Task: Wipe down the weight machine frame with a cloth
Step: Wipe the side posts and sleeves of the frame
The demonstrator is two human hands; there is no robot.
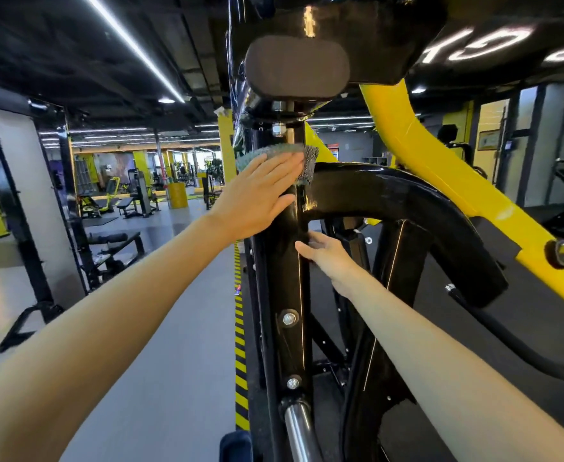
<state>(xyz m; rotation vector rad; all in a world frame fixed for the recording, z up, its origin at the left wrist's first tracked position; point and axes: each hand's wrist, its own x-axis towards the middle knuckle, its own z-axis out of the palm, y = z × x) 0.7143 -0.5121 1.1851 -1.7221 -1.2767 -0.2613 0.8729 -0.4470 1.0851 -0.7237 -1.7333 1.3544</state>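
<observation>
Head view: left hand (260, 191) flat, fingers straight, pressing the grey-green cloth (310, 165) on the black frame upright (284, 278) (just under the pad (295, 66)), around 12 o'clock. Right hand (328, 258), at its 5 o'clock, touches the upright; can't tell if it grips.

Grey gym floor (180, 328), yellow-black hazard tape (240, 361), black bench (114, 241), yellow bin (177, 195), ceiling light strip (130, 45)
</observation>
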